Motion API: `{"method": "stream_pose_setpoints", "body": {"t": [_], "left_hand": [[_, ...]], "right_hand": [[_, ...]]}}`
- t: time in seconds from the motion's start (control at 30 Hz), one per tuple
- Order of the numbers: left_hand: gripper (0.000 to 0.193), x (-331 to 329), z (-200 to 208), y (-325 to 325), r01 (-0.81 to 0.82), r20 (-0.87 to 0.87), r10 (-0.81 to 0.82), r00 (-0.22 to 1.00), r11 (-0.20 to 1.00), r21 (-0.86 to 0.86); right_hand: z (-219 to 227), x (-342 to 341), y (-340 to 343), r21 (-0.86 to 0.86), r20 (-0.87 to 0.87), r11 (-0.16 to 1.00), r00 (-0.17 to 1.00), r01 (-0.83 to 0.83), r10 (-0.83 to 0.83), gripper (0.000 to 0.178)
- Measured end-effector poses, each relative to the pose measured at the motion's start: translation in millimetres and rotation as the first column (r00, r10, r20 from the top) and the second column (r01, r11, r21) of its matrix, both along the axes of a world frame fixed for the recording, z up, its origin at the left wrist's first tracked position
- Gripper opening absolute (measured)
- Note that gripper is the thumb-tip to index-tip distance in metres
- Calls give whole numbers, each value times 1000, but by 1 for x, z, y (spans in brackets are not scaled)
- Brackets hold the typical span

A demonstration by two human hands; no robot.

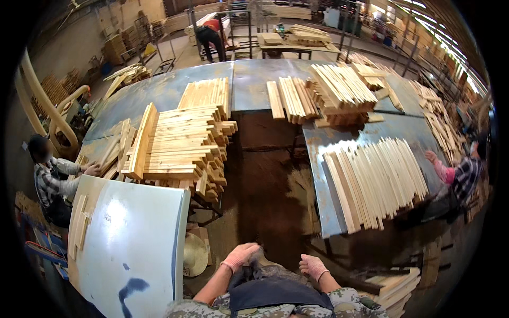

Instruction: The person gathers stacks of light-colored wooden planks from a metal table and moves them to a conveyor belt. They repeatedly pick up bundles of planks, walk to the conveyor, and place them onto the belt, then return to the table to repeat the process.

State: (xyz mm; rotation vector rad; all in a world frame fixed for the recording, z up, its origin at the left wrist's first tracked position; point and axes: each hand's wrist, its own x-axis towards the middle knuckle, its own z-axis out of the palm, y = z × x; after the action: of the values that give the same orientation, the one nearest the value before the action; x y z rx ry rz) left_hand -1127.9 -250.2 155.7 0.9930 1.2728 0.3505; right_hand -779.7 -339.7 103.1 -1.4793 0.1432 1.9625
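Your gloved hands hang empty low in the view, above dark, dusty floor.

Your left hand (239, 256) droops with fingers loosely curled; your right hand (314, 266) is half-closed, gripping nothing. Nearest on your right, pale, smooth wooden slats (374, 183) fan across a worn blue metal table (323, 212). Left, rough-sawn planks (183, 146) stack beside a glossy white curved panel (132, 238). Farther off, more slat bundles (339, 93).

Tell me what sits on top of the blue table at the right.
On the blue table lies a fanned row of pale wooden slats, overhanging its near edge. Whatever is under the slats is covered. Both gloved hands, left and right, are empty.
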Motion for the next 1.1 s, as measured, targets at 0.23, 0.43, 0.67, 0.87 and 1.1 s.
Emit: {"method": "stream_pose_setpoints", "body": {"t": [0.23,0.43,0.67,0.87,1.1], "left_hand": [[75,41,67,211,365,-179,-326,929,888,279],[63,60,53,309,223,47,-233,971,961,162],[56,82,6,470,54,89,-55,995,998,13],[66,151,-51,643,-211,62,222,973,966,-147],[65,220,-154,806,-388,-4,389,921,918,-79]], "right_hand": [[10,13,192,145,204,984,977,-99,69,21],[-27,26,364,338,134,911,970,-237,203,34],[-10,81,630,151,956,784,290,-602,38,88],[-3,151,824,11,990,928,134,-372,42,84],[-80,206,886,-78,987,952,114,-295,116,85]]}}
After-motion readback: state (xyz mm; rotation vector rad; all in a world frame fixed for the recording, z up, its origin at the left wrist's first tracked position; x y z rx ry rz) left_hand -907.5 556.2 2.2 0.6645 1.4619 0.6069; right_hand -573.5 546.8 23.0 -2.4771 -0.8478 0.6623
